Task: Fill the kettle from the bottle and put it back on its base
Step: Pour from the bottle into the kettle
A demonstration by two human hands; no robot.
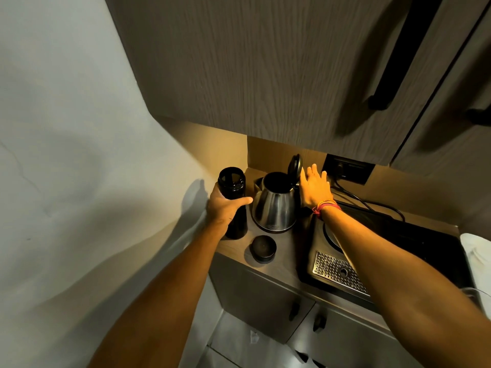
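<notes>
Kettle (275, 208): conical, brushed steel with black trim, upright on narrow wood-grain tabletop (285, 258), near back corner; black hinged lid (295, 166) flipped up, mouth open and dark inside. Whether on its base, cannot tell; only a dark ring visible under the bottom edge. Just left, almost touching: tall black cylindrical bottle (233, 201), uncapped, upright, foot on tabletop. Left hand (224, 205) wrapped around bottle's middle, thumb across the front toward kettle. Right hand (316, 185) flat and spread, fingers extended, beside raised lid and kettle's handle side; contact with either unclear. Red and yellow thread bands on right wrist (325, 206). Round black bottle cap (263, 248) lying on tabletop in front of kettle, apart from both. Black induction hob with perforated metal grille (337, 272) to the right, under right forearm. Black cord (364, 199) behind, running to wall socket (348, 168).
</notes>
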